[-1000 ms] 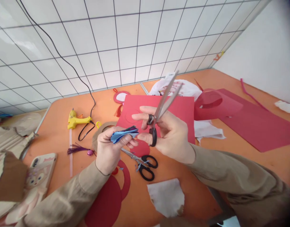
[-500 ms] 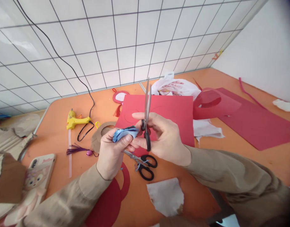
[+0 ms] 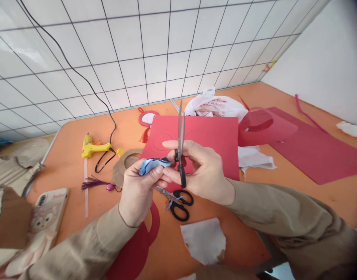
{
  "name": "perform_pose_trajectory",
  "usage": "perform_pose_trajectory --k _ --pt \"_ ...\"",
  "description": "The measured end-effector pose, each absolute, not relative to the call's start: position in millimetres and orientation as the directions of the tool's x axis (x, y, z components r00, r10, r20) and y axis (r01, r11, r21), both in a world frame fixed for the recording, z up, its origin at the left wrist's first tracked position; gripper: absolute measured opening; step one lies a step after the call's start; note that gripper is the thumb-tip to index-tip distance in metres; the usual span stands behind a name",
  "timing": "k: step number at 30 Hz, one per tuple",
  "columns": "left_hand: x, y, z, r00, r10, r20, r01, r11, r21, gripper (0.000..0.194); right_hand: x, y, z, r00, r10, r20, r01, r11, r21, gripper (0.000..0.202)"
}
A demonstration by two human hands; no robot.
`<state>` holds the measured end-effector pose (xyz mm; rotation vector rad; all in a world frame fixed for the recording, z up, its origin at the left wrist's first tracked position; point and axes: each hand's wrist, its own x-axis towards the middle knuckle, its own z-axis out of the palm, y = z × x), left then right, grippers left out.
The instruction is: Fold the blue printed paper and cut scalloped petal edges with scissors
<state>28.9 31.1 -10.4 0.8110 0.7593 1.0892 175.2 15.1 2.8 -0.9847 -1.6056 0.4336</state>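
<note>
Pinched between the fingers and thumb of my left hand is a small layered bundle of blue fabric, light and dark blue at its edges. My right hand has a pair of scissors in it, blades pointing up and away, nearly closed. The right fingertips meet the left ones at the bundle's right end. Below the hands, a second pair of scissors with black handles lies on the table, a blue scrap caught on it. Beneath the wrists is a red sheet with faint drawn curves.
A yellow glue gun, a purple tassel and a phone lie at left. Red cut-out rings and a white cloth piece are in front. A white plastic bag and red sheets sit behind and right.
The blue fabric bundle has turned slightly in the fingers, showing more of its wavy edge. Both hands and the scissors stay almost where they were.
</note>
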Motion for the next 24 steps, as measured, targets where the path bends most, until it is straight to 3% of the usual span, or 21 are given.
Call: perform_pose_trajectory --k 6,12,18,24 --pt "28.4 28.0 -7.2 0.289 0.945 -0.153 -0.415 0.268 0.87 0.02 174.6 14.5 1.7 0.002 0.81 0.587 0.302 0.559 -0.773 0.031" --pt "26.5 26.9 -10.8 0.296 0.949 -0.105 -0.38 0.218 0.899 0.016 176.8 20.7 2.9 0.02 0.924 0.382 0.076 0.38 -0.922 0.03" --pt "28.7 26.6 -11.3 0.357 0.922 -0.153 -0.342 0.281 0.897 0.024 178.8 26.2 8.3 0.011 0.97 0.241 -0.095 0.241 -0.966 0.035" --pt "28.1 27.9 -10.5 0.354 0.918 -0.18 -0.312 0.298 0.902 0.023 179.0 27.2 8.4 0.023 0.979 0.205 -0.091 0.206 -0.974 0.034"
